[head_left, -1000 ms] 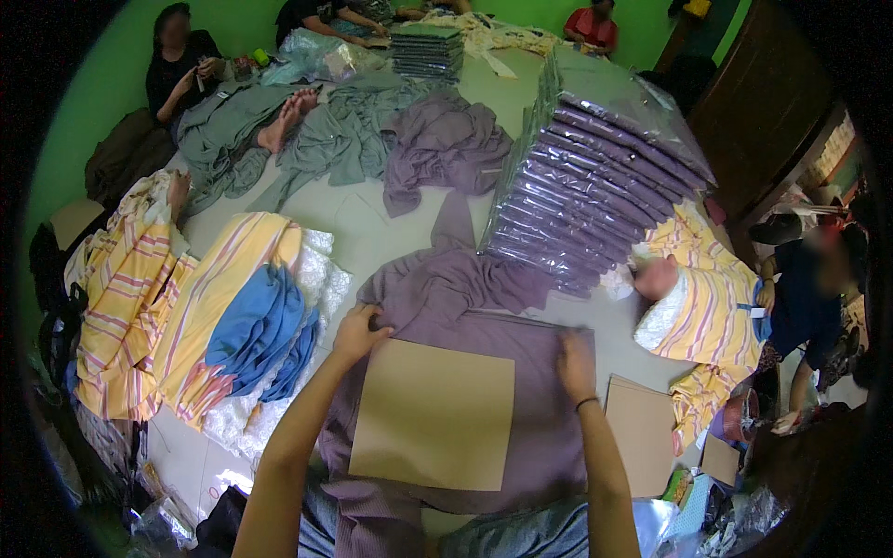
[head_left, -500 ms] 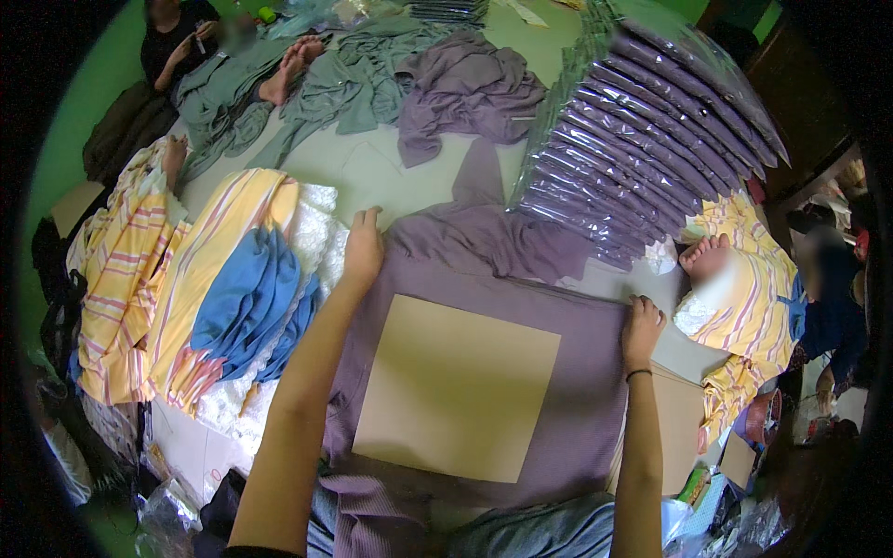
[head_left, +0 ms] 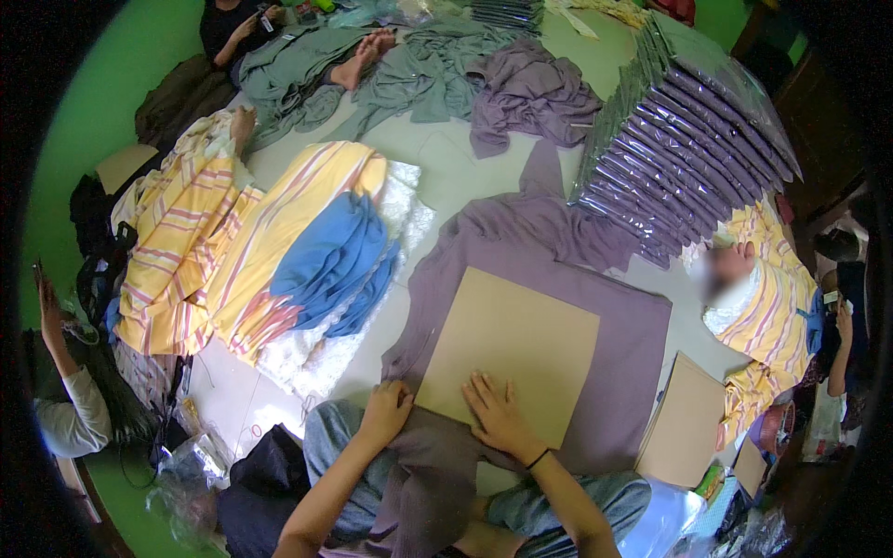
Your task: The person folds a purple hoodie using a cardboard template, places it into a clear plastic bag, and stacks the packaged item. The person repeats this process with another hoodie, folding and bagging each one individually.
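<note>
A purple knit garment (head_left: 627,372) lies spread on the floor before my crossed legs, its near end bunched in my lap. On it rests a square of tan cardboard (head_left: 521,325), turned slightly. My left hand (head_left: 386,414) is closed at the garment's edge, by the cardboard's near left corner, with the cloth pinched in curled fingers. My right hand (head_left: 502,417) lies flat on the lower part of the cardboard, fingers spread, holding nothing. Toward the far side, a part of the garment is crumpled and a narrow piece stretches away.
Bagged, folded purple garments (head_left: 679,149) stand in a leaning stack at the far right. Cardboard sheets (head_left: 684,418) lie right of the garment. Yellow striped cloth (head_left: 288,223) with a blue cloth (head_left: 335,246) lies left. Other people sit around the edges; green garments (head_left: 428,65) lie farther off.
Both hands have drawn back toward me from the garment's far edge. My left hand now grips the near left edge; my right has come onto the cardboard. The whole view has shifted.
</note>
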